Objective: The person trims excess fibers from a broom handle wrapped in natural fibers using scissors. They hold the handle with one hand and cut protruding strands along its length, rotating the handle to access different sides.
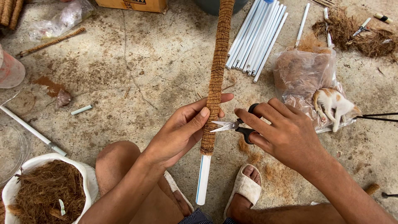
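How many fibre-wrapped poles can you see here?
3 for certain: one wrapped pole in the left hand, scissors in the right hand; one thin pole lying top left; one stub lower right. The corner bundle may hide more.

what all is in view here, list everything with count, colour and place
fibre-wrapped pole: one, brown over white, centre, upright
scissors: one, black handles, at the pole
white pipes: a bundle, top centre
bag of fibre: one, clear, right
kitten: one, white and orange, by the bag
sack of fibre: one, white, bottom left
cardboard box: one, tan, top
sandal: one, pale, bottom centre
left hand: grips the pole
right hand: holds the scissors
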